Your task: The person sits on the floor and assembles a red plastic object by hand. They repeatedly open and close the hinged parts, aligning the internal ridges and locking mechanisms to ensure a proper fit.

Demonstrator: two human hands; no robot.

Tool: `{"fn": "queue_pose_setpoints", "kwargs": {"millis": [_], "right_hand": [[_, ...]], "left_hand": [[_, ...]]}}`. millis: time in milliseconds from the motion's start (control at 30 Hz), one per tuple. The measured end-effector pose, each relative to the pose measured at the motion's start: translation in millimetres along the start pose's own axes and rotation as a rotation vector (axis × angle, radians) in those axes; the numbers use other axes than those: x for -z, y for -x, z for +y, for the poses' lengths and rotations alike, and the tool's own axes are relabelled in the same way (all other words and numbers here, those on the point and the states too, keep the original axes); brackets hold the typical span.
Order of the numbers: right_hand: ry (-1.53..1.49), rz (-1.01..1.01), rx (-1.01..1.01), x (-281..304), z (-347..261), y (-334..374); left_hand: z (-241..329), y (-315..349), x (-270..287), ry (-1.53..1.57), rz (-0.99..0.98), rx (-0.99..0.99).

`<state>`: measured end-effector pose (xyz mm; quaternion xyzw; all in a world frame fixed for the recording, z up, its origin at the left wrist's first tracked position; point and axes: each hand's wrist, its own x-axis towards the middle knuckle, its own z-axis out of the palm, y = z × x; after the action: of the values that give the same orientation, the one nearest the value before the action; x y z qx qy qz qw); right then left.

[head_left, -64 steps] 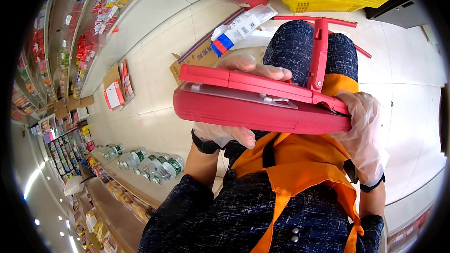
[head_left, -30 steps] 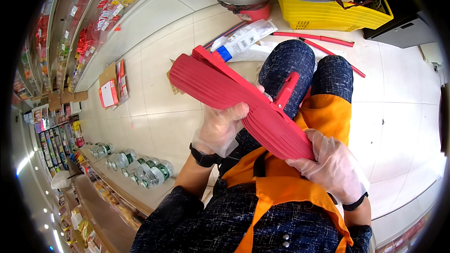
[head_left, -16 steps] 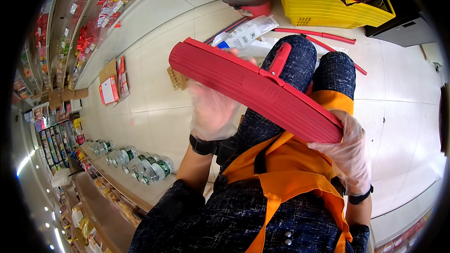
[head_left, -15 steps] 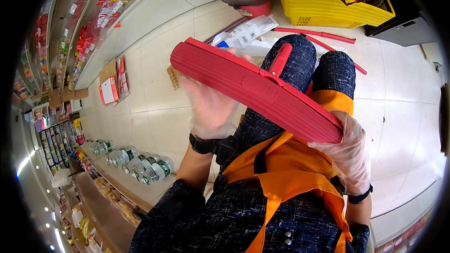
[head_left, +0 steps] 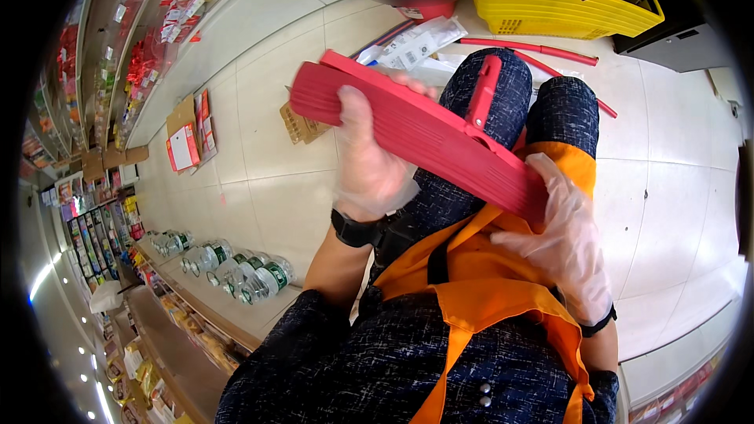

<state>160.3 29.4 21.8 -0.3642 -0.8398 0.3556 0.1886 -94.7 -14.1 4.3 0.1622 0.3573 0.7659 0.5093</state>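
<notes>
A red flat mop head (head_left: 440, 137) with a ribbed face and a hinged pole socket (head_left: 482, 93) slants across above my knees. My left hand (head_left: 369, 165), in a clear plastic glove, grips its upper-left part, thumb over the ribbed face and fingertips showing behind the far edge. At the lower-right end is my right hand (head_left: 561, 239), gloved too, its thumb and fingers spread around that end; the fingertips seem to touch it. Red poles (head_left: 542, 55) and clear plastic packaging (head_left: 416, 47) lie on the floor beyond my knees.
A yellow basket (head_left: 550, 16) with things in it stands at the far right, beside a red bucket (head_left: 428, 12). Flattened cardboard (head_left: 302, 124) and an opened box (head_left: 182, 137) lie to the left. Several water bottles (head_left: 271, 279) line the left shelf edge, with stocked shelves behind.
The mop head has shifted slightly and turned in my hands. My left thumb has come onto its ribbed face. My right hand has loosened from the lower end, its fingers spreading.
</notes>
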Motion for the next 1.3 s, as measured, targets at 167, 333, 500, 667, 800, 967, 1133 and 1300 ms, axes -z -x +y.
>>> {"fn": "queue_pose_setpoints", "kwargs": {"millis": [167, 333, 500, 667, 800, 967, 1133, 1300], "right_hand": [[0.064, -0.140, -0.080, -6.4, -27.4, -21.7], [-0.205, -0.158, -0.119, -10.0, -21.3, -21.3], [-0.209, -0.171, -0.138, -10.8, -22.2, -21.4], [-0.247, -0.160, -0.117, -12.6, -22.2, -22.5], [-0.236, -0.171, -0.133, -9.8, -27.4, -24.5], [-0.143, -0.123, -0.096, -17.3, -27.9, -22.8], [-0.126, -0.053, -0.006, -21.4, -25.6, -20.5], [-0.179, -0.103, -0.162, -21.9, -24.5, -27.2]], "left_hand": [[-5.9, 8.3, -3.1, 0.069, -0.240, -0.003], [13.5, -3.2, -5.0, 0.328, -0.364, 0.049], [18.8, -3.4, -5.5, 0.250, -0.307, 0.071], [21.3, -3.6, -6.5, 0.115, -0.228, 0.068], [24.1, -1.7, -14.7, 0.099, -0.239, 0.058], [24.1, -1.1, -24.6, 0.237, -0.265, 0.044], [30.7, -5.7, -10.9, 0.094, -0.299, 0.078], [28.6, -4.7, -21.2, 0.005, -0.199, 0.054]]}}
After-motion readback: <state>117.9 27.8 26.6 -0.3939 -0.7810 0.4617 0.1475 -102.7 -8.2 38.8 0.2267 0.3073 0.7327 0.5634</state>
